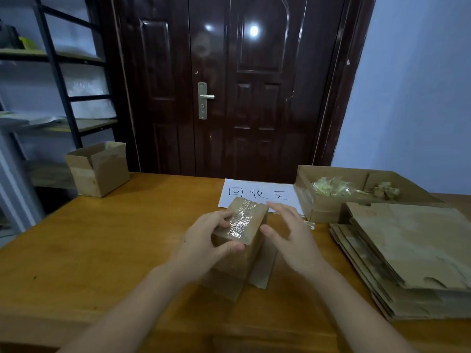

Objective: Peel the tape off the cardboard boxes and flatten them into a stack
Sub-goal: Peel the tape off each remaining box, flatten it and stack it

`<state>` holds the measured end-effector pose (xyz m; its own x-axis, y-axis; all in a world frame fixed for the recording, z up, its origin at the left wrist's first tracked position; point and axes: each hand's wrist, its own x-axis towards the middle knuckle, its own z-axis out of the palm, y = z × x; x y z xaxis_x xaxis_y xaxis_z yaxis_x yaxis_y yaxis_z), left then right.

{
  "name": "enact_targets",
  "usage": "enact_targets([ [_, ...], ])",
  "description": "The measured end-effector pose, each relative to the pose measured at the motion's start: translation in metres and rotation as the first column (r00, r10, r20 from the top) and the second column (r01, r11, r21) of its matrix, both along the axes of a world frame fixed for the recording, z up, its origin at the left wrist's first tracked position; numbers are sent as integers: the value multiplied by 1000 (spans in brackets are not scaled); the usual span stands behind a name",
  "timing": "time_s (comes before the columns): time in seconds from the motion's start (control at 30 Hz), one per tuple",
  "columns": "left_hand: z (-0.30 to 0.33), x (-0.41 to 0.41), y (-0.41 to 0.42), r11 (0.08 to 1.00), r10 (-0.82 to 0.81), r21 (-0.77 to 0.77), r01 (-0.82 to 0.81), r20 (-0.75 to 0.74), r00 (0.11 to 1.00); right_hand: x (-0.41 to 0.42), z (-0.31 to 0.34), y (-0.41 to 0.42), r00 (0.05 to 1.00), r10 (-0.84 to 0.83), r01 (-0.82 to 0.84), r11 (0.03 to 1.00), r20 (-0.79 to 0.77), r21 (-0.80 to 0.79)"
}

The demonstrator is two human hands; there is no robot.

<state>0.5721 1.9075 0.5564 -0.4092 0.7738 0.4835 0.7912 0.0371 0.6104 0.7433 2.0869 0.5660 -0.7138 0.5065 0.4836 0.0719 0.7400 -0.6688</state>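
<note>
Cardboard box (239,240): mid-table, standing on end, open flaps splayed on the wooden table (102,250) below, taped end up
Tape (240,220): shiny clear strip along the top seam, wrinkled, not peeled
Left hand (206,238): grips the box's top left edge, thumb on the near side, fingers curled onto the top beside the tape
Right hand (290,235): just right of the box, fingers spread and loosely bent, holds nothing; cannot tell if the thumb touches the box
Flat stack (407,253): flattened boxes piled at right
Tray box (331,207): behind the stack, holds crumpled tape scraps (331,189)
Paper sign (254,194): behind the box, handwritten
Open box (99,169): far left corner, upright
Door (229,85): dark, behind the table
</note>
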Motion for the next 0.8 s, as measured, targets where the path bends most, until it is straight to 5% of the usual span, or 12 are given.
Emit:
enact_targets([
  [0.13,-8,11,6,992,104,84,-98,-76,992,14,3,-12,978,174,-189,973,115,136],
  [0.3,-14,33,21,969,221,145,-198,-162,962,20,-3,-7,948,129,-197,955,291,221],
  [0.57,-21,26,30,985,162,131,-114,-467,869,27,-3,12,952,122,-182,963,281,200],
  [0.8,-25,25,36,995,37,96,-6,-325,945,24,0,3,957,34,-163,884,288,437],
])
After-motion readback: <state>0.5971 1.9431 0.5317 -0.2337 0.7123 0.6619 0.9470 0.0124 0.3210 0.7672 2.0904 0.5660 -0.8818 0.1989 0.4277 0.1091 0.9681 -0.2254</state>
